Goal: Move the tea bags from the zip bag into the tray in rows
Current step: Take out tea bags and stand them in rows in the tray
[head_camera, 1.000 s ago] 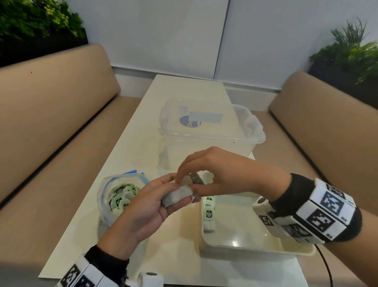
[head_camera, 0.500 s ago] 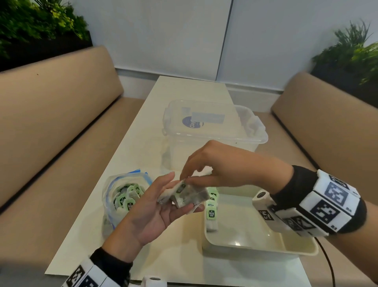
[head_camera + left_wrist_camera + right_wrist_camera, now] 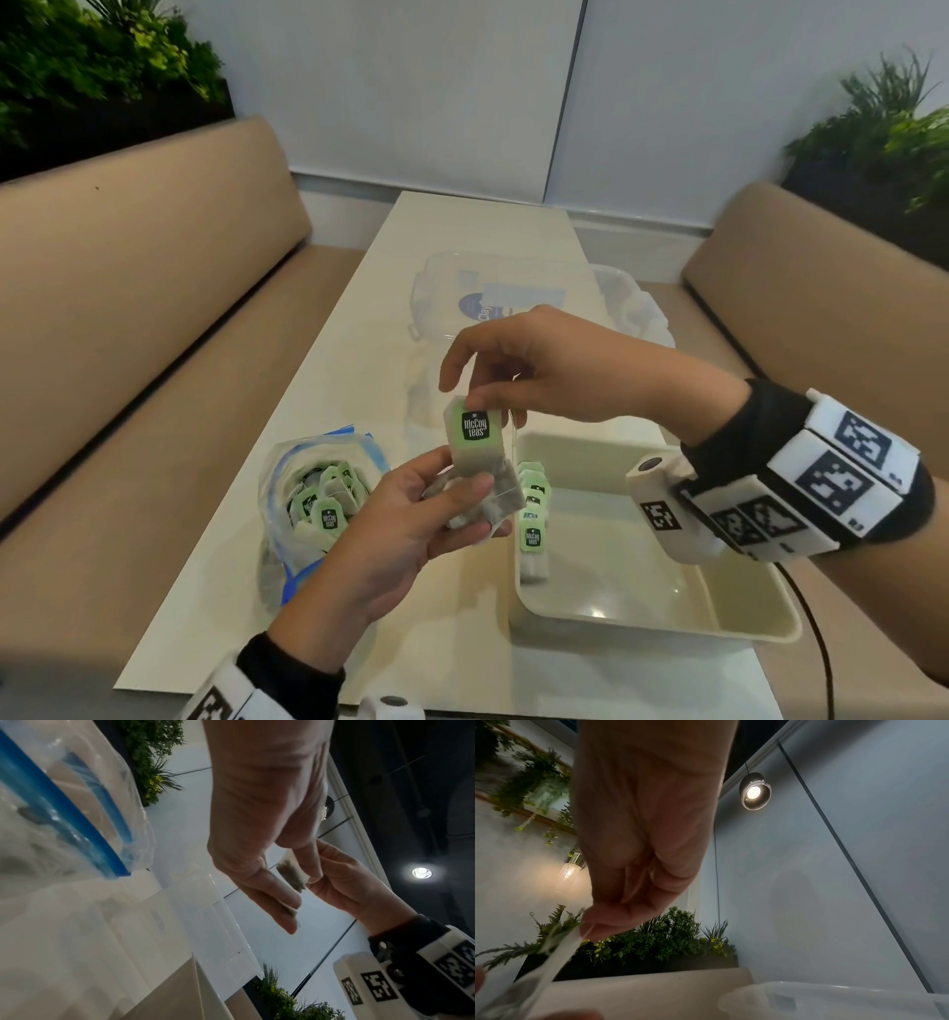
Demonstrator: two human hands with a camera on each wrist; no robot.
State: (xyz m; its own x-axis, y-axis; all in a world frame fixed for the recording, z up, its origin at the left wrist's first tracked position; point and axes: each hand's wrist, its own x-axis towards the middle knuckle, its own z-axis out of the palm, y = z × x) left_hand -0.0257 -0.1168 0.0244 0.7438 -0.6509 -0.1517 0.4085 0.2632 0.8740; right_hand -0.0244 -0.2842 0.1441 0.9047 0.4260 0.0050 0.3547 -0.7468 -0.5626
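Tea bags, green "McCoy teas" tags, in four places.

1. One tea bag (image 3: 475, 444), held upright above the table (image 3: 354, 370); the right hand (image 3: 560, 365) pinches its top edge between thumb and forefinger, the other fingers loosely bent.
2. A small clutch of further bags (image 3: 482, 506), number unclear, gripped between the thumb and curled fingers of the left hand (image 3: 400, 534), just below item 1 and touching it. In the left wrist view, one dark-filled sachet (image 3: 293, 876) shows between those fingers.
3. One row of bags (image 3: 534, 519) in the tray (image 3: 667, 624), standing along its left wall; about five tags are visible, and the rear ones overlap too much for a firm count.
4. One zip bag (image 3: 287, 462), blue-edged and open, left of the tray on the table, holding a loose heap of bags; the total cannot be counted.

Other stock: one clear lidded storage box (image 3: 518, 293) beyond the hands; two tan benches, one (image 3: 128, 288) on each side of the table.
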